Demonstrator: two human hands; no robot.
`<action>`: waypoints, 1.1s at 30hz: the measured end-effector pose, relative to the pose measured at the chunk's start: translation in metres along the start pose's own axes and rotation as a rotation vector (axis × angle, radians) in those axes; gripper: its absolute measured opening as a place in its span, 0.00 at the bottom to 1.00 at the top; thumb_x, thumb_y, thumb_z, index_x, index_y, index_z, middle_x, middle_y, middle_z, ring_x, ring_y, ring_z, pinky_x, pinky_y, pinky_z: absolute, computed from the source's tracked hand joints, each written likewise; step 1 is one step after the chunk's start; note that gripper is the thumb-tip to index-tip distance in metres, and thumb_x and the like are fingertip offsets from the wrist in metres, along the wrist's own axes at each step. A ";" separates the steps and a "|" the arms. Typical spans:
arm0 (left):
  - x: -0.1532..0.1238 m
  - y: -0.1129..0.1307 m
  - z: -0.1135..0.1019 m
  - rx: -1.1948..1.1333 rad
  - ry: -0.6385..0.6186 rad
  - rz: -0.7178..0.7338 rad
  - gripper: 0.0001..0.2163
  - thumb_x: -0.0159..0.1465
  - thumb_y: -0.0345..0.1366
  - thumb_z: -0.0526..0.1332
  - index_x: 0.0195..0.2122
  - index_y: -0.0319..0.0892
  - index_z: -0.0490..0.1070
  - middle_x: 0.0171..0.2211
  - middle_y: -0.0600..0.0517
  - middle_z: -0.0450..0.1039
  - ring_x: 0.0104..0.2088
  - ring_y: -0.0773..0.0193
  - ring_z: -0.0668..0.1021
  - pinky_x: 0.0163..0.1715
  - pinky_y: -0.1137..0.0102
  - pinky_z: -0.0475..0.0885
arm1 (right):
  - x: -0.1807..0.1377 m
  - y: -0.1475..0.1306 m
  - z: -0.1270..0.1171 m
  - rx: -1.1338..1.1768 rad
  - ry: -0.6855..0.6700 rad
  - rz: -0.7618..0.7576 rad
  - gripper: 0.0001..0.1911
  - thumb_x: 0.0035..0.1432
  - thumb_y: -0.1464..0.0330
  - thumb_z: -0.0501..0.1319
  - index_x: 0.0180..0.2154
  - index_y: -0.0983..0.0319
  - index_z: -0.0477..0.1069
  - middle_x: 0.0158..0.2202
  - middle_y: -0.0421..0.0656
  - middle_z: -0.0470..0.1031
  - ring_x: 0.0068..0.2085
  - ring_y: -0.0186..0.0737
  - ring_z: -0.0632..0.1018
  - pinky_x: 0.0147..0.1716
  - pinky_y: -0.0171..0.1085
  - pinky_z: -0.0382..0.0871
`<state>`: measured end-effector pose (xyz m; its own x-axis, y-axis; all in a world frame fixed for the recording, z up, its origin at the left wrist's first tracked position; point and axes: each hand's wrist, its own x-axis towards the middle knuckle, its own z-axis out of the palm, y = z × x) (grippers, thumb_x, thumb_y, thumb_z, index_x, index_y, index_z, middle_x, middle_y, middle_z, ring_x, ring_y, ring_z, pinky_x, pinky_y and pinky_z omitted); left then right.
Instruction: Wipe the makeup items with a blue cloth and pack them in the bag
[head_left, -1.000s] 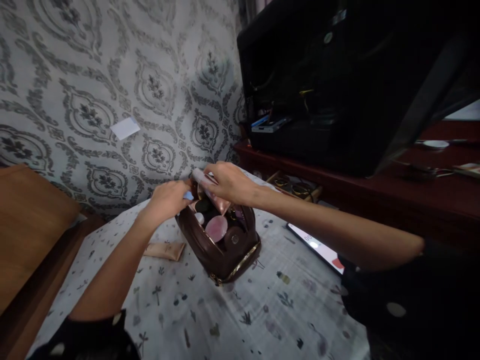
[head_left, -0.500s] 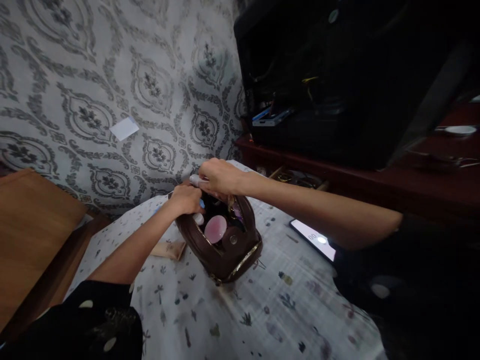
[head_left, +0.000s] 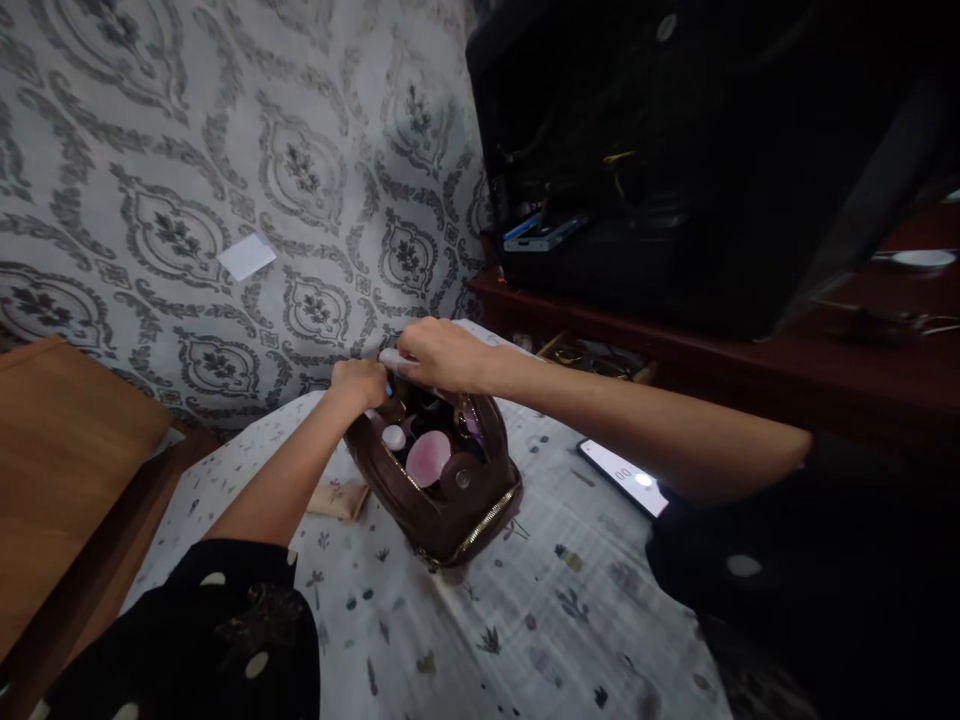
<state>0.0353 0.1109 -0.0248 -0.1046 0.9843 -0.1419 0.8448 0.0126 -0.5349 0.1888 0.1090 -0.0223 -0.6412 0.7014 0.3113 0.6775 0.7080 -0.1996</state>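
Note:
A brown zip pouch (head_left: 457, 505) stands open on the patterned cloth (head_left: 525, 630), with a pink round compact (head_left: 427, 456) and a small white cap (head_left: 394, 436) showing inside among other small items. My left hand (head_left: 361, 380) is closed on the pouch's far rim. My right hand (head_left: 442, 352) is closed around a pale tube (head_left: 390, 357) held over the opening, its white end sticking out to the left.
A beige tube (head_left: 339, 498) lies on the cloth left of the pouch. A lit phone (head_left: 622, 476) lies to the right. A dark wooden shelf (head_left: 675, 350) with black electronics stands behind. A wooden board (head_left: 60, 450) is at the left, patterned wallpaper beyond.
My right hand has lowered the pale tube from tilted above the pouch down toward its opening. My left hand shifted along the far rim. The camera moved slightly.

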 end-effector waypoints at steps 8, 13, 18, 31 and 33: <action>-0.009 -0.001 0.000 -0.013 0.049 0.010 0.22 0.61 0.43 0.63 0.56 0.42 0.74 0.52 0.38 0.77 0.53 0.44 0.78 0.52 0.58 0.72 | -0.003 0.001 -0.004 -0.004 -0.022 -0.001 0.13 0.64 0.69 0.58 0.47 0.66 0.75 0.47 0.54 0.78 0.47 0.49 0.77 0.38 0.38 0.64; -0.035 0.001 -0.006 -0.062 0.078 0.215 0.16 0.64 0.39 0.60 0.52 0.48 0.76 0.54 0.46 0.77 0.55 0.49 0.77 0.52 0.63 0.72 | -0.001 0.003 0.000 0.005 -0.006 -0.012 0.13 0.62 0.69 0.60 0.46 0.65 0.76 0.45 0.53 0.79 0.46 0.48 0.77 0.38 0.37 0.64; -0.045 0.004 -0.003 -0.160 0.063 0.481 0.16 0.63 0.33 0.60 0.50 0.56 0.77 0.55 0.57 0.77 0.59 0.57 0.73 0.58 0.66 0.67 | 0.001 0.004 0.004 0.008 0.017 -0.011 0.16 0.67 0.62 0.55 0.45 0.66 0.76 0.41 0.53 0.79 0.43 0.47 0.78 0.36 0.37 0.63; -0.031 0.027 0.003 -0.119 -0.051 0.242 0.25 0.63 0.55 0.58 0.52 0.42 0.75 0.53 0.41 0.78 0.52 0.46 0.79 0.47 0.62 0.75 | 0.000 0.004 0.003 0.004 0.006 -0.019 0.18 0.68 0.60 0.55 0.45 0.66 0.76 0.36 0.52 0.79 0.40 0.46 0.77 0.35 0.37 0.62; -0.030 0.023 0.002 -0.118 -0.055 0.179 0.25 0.62 0.53 0.61 0.53 0.42 0.74 0.55 0.41 0.76 0.54 0.47 0.78 0.48 0.63 0.74 | 0.000 0.005 0.004 0.010 0.017 -0.025 0.18 0.68 0.60 0.54 0.46 0.66 0.76 0.37 0.52 0.79 0.40 0.46 0.77 0.36 0.37 0.62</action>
<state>0.0572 0.0810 -0.0346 0.0263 0.9617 -0.2729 0.9076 -0.1374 -0.3966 0.1910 0.1125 -0.0267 -0.6517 0.6819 0.3321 0.6574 0.7262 -0.2010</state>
